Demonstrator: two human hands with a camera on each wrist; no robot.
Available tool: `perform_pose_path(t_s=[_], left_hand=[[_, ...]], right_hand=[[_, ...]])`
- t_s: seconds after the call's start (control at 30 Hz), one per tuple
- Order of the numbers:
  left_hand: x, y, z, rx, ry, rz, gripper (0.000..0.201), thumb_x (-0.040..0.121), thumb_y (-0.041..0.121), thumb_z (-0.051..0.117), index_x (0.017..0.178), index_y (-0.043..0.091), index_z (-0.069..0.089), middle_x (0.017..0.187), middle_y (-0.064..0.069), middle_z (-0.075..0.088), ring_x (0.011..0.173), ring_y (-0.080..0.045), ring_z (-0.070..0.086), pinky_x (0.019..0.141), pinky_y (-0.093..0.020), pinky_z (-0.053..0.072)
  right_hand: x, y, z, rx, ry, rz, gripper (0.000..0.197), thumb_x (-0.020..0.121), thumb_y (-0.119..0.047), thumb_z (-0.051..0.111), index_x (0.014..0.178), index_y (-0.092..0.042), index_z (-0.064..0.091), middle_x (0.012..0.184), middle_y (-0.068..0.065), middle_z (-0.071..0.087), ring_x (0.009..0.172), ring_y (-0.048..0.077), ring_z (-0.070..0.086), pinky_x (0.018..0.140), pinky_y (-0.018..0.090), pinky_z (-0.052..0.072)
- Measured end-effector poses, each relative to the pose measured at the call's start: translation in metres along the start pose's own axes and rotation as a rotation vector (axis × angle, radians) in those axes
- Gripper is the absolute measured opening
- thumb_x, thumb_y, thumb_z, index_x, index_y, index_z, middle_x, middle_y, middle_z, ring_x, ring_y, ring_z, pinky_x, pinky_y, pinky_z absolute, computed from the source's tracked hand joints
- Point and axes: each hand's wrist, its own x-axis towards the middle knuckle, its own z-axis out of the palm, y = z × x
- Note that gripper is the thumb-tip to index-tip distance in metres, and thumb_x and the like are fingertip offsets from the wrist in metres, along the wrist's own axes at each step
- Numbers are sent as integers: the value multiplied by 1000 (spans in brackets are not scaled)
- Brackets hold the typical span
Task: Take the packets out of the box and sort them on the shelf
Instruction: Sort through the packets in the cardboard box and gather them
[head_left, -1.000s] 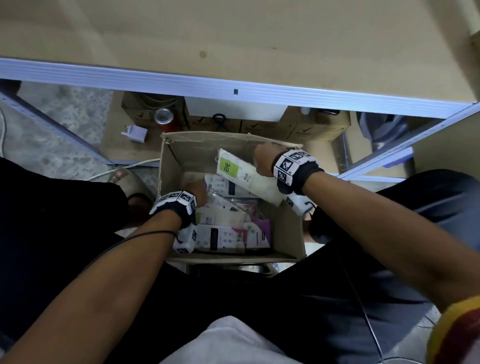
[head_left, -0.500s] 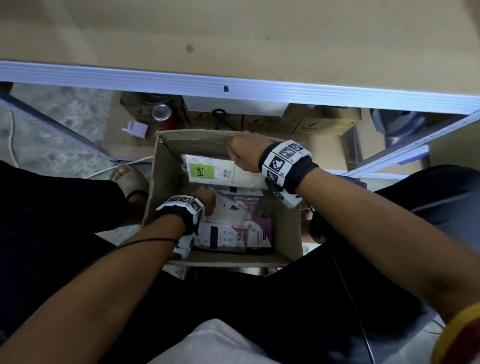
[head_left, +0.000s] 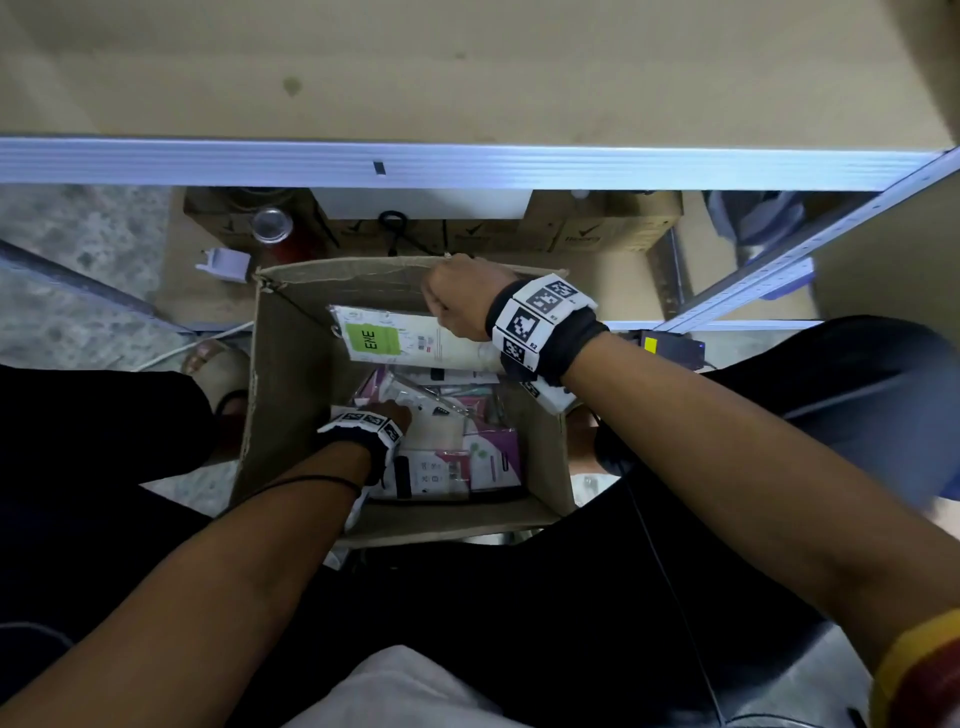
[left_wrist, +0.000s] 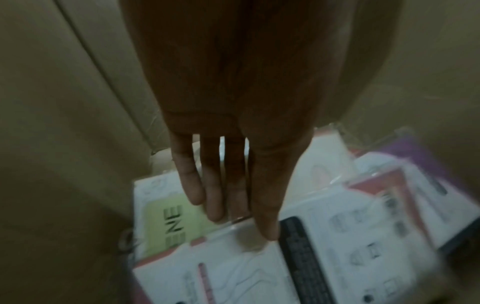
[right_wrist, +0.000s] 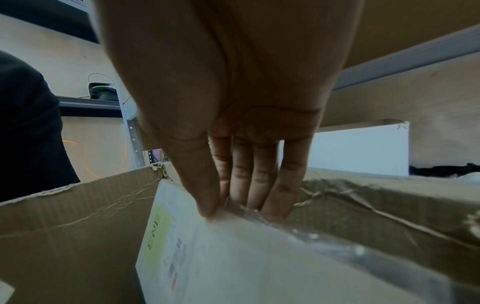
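Observation:
An open cardboard box (head_left: 280, 395) sits on the floor between my legs, holding several white and pink packets (head_left: 467, 457). My right hand (head_left: 457, 306) pinches the top edge of a long white packet with a green ENE label (head_left: 395, 338) near the box's far wall; in the right wrist view thumb and fingers (right_wrist: 259, 185) clamp that packet (right_wrist: 207, 257). My left hand (head_left: 389, 415) reaches down inside the box, its fingers (left_wrist: 215, 197) straight and touching the packets (left_wrist: 324, 246) lying there. The wooden shelf (head_left: 467, 67) spreads ahead above the box.
A metal shelf rail (head_left: 467, 163) crosses just beyond the box. Under the shelf stand brown cartons (head_left: 597, 234), a can (head_left: 270, 226) and a white adapter (head_left: 223, 262). An angled metal upright (head_left: 779, 265) runs at the right. My sandalled foot (head_left: 218, 369) is left of the box.
My right hand has turned the ENE packet from slanted to level and carried it towards the box's far wall. The left hand has reached deeper among the packets.

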Motion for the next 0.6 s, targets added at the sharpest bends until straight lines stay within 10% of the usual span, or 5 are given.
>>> perform_pose_path(t_s=[0.3, 0.53, 0.6], left_hand=[[8, -8, -11, 25, 94, -21, 37, 95, 10, 59, 129, -5, 57, 140, -22, 54, 130, -35, 52, 108, -43, 43], [7, -14, -15, -26, 167, -26, 64, 96, 7, 57, 149, -11, 26, 154, -24, 33, 136, -40, 43, 109, -46, 40], [3, -15, -13, -13, 135, 19, 50, 95, 8, 60, 140, -8, 45, 149, -24, 42, 133, -36, 49, 107, -41, 42]], right_hand=[[1, 4, 1, 4, 1, 23, 17, 89, -3, 52, 97, -10, 66, 104, 9, 62, 91, 28, 62, 78, 40, 55], [4, 0, 3, -34, -7, 17, 14, 90, -2, 54, 94, -9, 65, 102, 9, 66, 90, 28, 65, 80, 42, 58], [4, -1, 5, -67, -2, 10, 14, 90, -3, 53, 93, -8, 66, 102, 8, 68, 91, 27, 65, 80, 42, 58]])
